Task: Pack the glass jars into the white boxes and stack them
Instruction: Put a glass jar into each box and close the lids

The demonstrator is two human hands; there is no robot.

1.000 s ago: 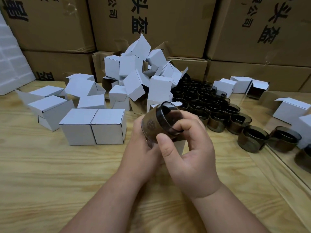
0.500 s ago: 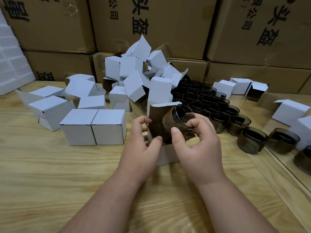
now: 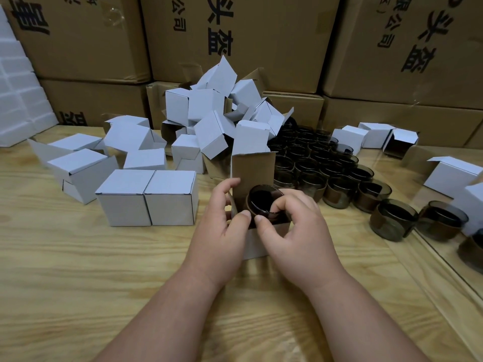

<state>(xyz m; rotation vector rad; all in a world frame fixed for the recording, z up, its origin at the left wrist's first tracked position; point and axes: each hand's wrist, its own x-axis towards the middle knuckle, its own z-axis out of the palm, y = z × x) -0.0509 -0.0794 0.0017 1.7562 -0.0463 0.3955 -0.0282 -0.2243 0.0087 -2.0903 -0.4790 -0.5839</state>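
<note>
A dark glass jar [image 3: 262, 201] sits partly inside an open white box [image 3: 257, 242] standing on the wooden table [image 3: 78, 270]. The box's brown inner lid flap [image 3: 252, 173] stands upright behind the jar. My right hand [image 3: 295, 231] pinches the jar's rim with thumb and forefinger. My left hand [image 3: 222, 220] grips the box's left wall, thumb at its front edge. Two closed white boxes [image 3: 149, 198] stand side by side to the left. Several more dark jars [image 3: 326, 165] cluster behind and to the right.
A heap of white boxes [image 3: 222, 118], open and closed, lies behind the work spot, with more at the left [image 3: 81, 165] and right [image 3: 454, 173]. Large brown cartons [image 3: 261, 35] wall off the back. White foam [image 3: 18, 95] stands far left. A glass pane edge [image 3: 444, 259] runs along the right.
The jar, held tilted above the box a second ago, has been lowered upright into the open box. My left hand shifted from under the jar to the box's left wall.
</note>
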